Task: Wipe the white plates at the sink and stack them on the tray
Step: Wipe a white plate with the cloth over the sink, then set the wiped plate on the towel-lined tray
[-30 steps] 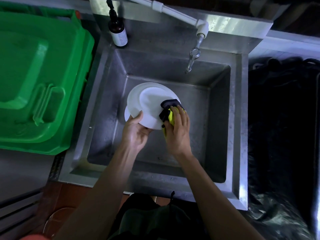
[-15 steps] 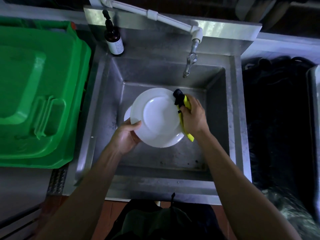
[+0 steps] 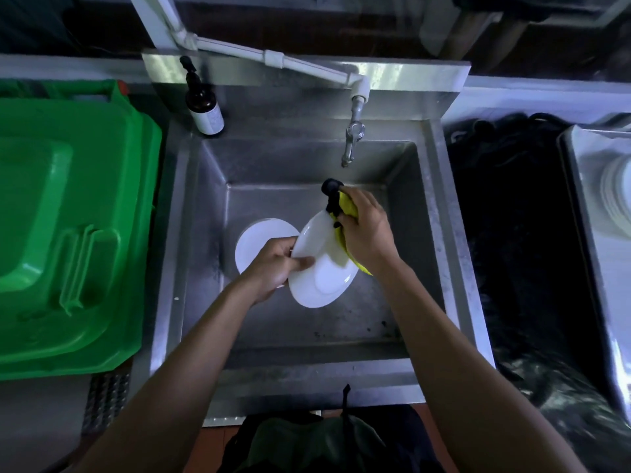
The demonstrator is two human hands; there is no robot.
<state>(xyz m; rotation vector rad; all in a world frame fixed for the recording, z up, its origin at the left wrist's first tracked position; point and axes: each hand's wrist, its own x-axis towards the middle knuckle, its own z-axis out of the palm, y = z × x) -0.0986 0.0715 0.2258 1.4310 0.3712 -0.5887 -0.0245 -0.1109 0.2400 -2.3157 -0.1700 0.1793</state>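
While our left hand point(image 3: 273, 264) grips the tilted white plate point(image 3: 324, 264) over the sink point(image 3: 307, 158), our right hand point(image 3: 367, 230) clutches a yellow-black cloth point(image 3: 341, 206) against its rim.

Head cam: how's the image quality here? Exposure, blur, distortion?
Head view: dim overall and uneven; the round white plate and the big green plastic lid read clearly, while the area right of the steel sink is nearly black. Wide-angle bending curves the counter edges; the far-right stack of white plates is smeared. Both hands, left hand and right hand, stay fairly sharp.
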